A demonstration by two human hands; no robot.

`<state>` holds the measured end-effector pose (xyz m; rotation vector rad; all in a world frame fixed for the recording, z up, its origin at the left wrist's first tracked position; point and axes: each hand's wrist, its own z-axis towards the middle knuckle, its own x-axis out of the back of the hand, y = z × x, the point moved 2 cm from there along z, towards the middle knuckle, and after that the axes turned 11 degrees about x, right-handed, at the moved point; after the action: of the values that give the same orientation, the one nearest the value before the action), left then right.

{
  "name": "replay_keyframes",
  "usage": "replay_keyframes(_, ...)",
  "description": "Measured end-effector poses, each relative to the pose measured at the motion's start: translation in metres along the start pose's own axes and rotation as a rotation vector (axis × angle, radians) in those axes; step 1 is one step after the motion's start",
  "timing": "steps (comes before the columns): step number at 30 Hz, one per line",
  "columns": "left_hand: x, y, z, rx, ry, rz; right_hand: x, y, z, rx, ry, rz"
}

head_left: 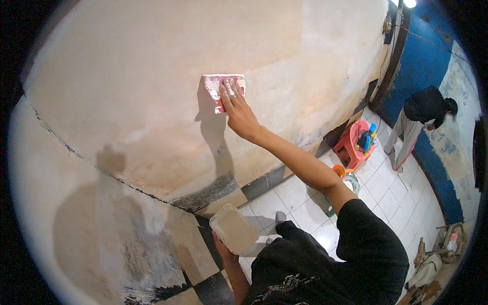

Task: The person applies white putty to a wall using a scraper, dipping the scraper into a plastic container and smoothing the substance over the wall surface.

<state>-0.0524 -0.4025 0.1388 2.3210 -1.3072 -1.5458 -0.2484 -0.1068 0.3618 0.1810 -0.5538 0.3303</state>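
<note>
My right hand (pixel 240 113) presses a red plastic putty spreader (pixel 219 108) against the beige wall (pixel 152 61). Its fingers lie over the spreader's face, which is smeared with white paste, and a white line runs along the upper edge. Lower down, my left hand (pixel 219 248) grips the side of a rectangular plastic tub (pixel 234 229) holding a smooth pale paste. The tub is apart from the wall, near its tiled base; most of the left fingers are hidden under or behind it.
A pink plastic stool (pixel 347 147) bears a blue-and-black item (pixel 367 140). An orange dipper (pixel 338 170) and a green container (pixel 324 204) stand by my right arm. Another person (pixel 424 109) bends beside the blue wall (pixel 424 53). Clutter (pixel 432 269) lies at lower right on white floor tiles (pixel 295 195).
</note>
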Motion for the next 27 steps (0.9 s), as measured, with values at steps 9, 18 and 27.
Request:
replay_keyframes(9, 0.032, -0.004, -0.007, -0.044, -0.039, -0.141, 0.142, -0.008, 0.041, -0.054, 0.014, 0.156)
replay_keyframes(18, 0.046, -0.012, 0.018, -0.057, -0.015, -0.115, 0.165, 0.025, -0.061, -0.675, -0.045, 0.800)
replay_keyframes(27, 0.031, -0.005, 0.014, 0.001, 0.029, 0.014, 0.051, 0.042, 0.001, -0.208, 0.544, 0.090)
